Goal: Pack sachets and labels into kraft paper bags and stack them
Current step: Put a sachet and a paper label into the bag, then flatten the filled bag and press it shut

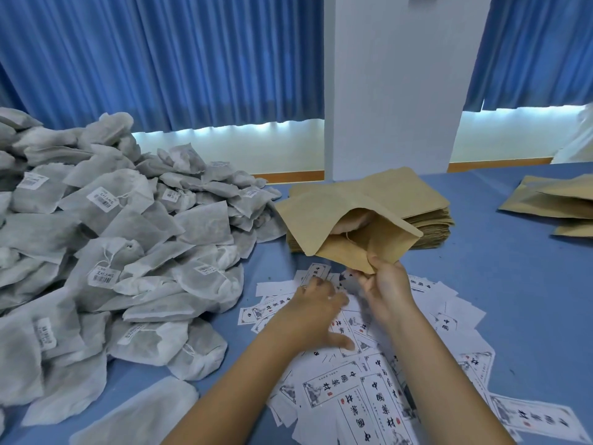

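Your right hand [388,284] pinches the bottom corner of a kraft paper bag [321,220], thumb on one side and fingers on the other. The bag is up in the air, just over the stack of flat bags [430,200]. Its mouth gapes open toward you. Inside you can see a pale sachet [356,221] with a bit of string. Your left hand [316,303] lies low on the labels [369,396], with fingers spread and thumb stuck out. It looks open. I can't tell if a label is caught under the fingertips, because they are blurry.

The bag is light, thin paper. It bends and creases fast, so hold it by an edge and don't squeeze hard. With the sachet in it, it will likely sag. The labels are thin, flat slips lying on top of each other, so two may come up together. Slide one off with a fingertip, then pinch its edge.

The big heap of sachets [112,236] sits on your left, just beside the labels and the bag stack. It looks soft and may slump. More bags [552,200] lie far right on the blue table [513,300]. Nothing stands between your left hand and the bag's mouth.
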The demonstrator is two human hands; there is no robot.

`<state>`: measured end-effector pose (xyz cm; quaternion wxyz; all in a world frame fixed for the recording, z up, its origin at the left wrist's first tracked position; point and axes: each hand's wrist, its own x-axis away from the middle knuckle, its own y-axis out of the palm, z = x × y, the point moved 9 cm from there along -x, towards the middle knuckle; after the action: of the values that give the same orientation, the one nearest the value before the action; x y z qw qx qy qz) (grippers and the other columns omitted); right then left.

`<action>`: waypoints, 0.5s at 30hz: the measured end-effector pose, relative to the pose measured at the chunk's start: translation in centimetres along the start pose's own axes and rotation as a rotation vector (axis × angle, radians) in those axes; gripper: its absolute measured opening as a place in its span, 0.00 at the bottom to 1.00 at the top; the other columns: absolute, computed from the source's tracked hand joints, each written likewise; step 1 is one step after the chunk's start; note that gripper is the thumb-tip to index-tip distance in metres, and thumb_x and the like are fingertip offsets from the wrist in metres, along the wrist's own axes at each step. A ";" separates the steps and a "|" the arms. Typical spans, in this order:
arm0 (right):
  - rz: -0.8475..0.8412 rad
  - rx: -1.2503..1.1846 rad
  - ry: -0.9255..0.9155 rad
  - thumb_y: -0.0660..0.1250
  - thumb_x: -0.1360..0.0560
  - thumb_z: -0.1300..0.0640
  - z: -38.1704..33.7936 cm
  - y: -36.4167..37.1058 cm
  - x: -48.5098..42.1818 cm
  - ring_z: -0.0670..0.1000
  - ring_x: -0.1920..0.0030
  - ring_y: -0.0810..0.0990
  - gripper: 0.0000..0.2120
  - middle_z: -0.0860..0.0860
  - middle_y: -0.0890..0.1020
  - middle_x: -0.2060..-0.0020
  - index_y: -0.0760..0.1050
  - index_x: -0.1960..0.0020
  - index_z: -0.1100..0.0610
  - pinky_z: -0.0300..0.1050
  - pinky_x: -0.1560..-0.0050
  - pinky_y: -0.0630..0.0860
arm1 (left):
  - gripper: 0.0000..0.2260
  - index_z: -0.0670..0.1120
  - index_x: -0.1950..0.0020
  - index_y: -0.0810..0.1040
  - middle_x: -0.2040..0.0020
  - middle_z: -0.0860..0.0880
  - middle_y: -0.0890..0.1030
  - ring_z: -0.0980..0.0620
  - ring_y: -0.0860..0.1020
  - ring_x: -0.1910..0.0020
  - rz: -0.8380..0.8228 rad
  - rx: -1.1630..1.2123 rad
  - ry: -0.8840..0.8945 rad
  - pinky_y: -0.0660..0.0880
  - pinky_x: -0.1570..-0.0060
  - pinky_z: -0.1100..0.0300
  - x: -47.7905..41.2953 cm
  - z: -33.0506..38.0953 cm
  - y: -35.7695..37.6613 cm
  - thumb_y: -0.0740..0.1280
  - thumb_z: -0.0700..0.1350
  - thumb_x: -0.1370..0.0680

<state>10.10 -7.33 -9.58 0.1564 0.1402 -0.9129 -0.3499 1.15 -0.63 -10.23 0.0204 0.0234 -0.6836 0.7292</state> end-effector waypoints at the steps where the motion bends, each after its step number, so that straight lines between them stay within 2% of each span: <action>1: 0.000 -0.002 0.001 0.57 0.19 0.68 0.1 0.0 0.0 0.52 0.55 0.80 0.09 0.55 0.80 0.53 0.73 0.50 0.57 0.41 0.69 0.79 | 0.31 0.50 0.30 0.65 0.34 0.47 0.67 0.47 0.60 0.33 0.008 0.074 -0.032 0.64 0.35 0.51 -0.3 -0.5 0.1 0.70 0.59 0.29; 4: 0.006 0.015 0.000 0.57 0.19 0.68 0.1 -0.2 0.0 0.52 0.55 0.80 0.09 0.54 0.80 0.54 0.72 0.51 0.57 0.42 0.68 0.79 | 0.34 0.51 0.29 0.64 0.37 0.45 0.70 0.47 0.67 0.37 0.030 0.258 -0.066 0.69 0.41 0.53 -0.7 -0.7 -0.2 0.75 0.52 0.30; 6: 0.014 0.033 -0.005 0.56 0.19 0.68 0.1 -0.2 0.1 0.52 0.55 0.80 0.09 0.55 0.80 0.54 0.72 0.51 0.57 0.42 0.66 0.79 | 0.30 0.50 0.31 0.69 0.39 0.47 0.73 0.49 0.71 0.41 0.045 0.317 -0.070 0.70 0.44 0.57 -0.8 -0.2 -0.6 0.76 0.47 0.31; 8: 0.013 0.073 -0.009 0.57 0.19 0.67 -0.1 -0.2 0.0 0.54 0.53 0.80 0.08 0.56 0.80 0.52 0.73 0.50 0.58 0.43 0.64 0.79 | 0.18 0.50 0.41 0.77 0.45 0.51 0.79 0.53 0.76 0.49 0.120 0.459 -0.056 0.73 0.52 0.62 -0.4 -0.1 -2.2 0.75 0.45 0.30; 10: 0.035 0.115 0.018 0.58 0.19 0.66 0.1 -0.6 -0.2 0.59 0.50 0.80 0.07 0.59 0.80 0.49 0.73 0.45 0.62 0.48 0.58 0.80 | 0.04 0.52 0.54 0.82 0.58 0.56 0.82 0.59 0.78 0.63 0.076 0.816 -0.012 0.72 0.66 0.67 0.3 -0.1 -3.3 0.73 0.45 0.27; 11: 0.051 0.133 0.042 0.58 0.19 0.65 0.3 -1.0 -0.2 0.60 0.49 0.80 0.08 0.60 0.80 0.49 0.73 0.43 0.63 0.51 0.56 0.79 | 0.03 0.53 0.57 0.82 0.62 0.56 0.82 0.60 0.77 0.66 0.018 1.025 0.020 0.71 0.69 0.69 0.7 0.3 -3.9 0.72 0.45 0.26; 13: 0.027 0.186 0.069 0.57 0.19 0.63 0.7 -0.9 0.0 0.58 0.57 0.80 0.08 0.59 0.79 0.55 0.74 0.48 0.62 0.47 0.63 0.80 | 0.06 0.49 0.55 0.82 0.63 0.54 0.83 0.60 0.78 0.67 0.022 1.382 0.052 0.73 0.70 0.70 0.7 0.9 -5.7 0.67 0.40 0.22; 15: -0.015 0.221 0.007 0.56 0.19 0.62 0.3 -0.4 0.2 0.51 0.67 0.80 0.11 0.56 0.80 0.62 0.75 0.56 0.60 0.41 0.72 0.77 | 0.06 0.44 0.51 0.80 0.59 0.48 0.82 0.57 0.79 0.67 0.194 1.500 -0.021 0.75 0.68 0.69 -0.2 0.7 -7.5 0.63 0.38 0.21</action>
<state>9.90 -7.48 -9.98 0.1407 0.1649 -0.9443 -0.2476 1.82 -0.89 -2.71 -0.0716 -0.0224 -0.0031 0.9972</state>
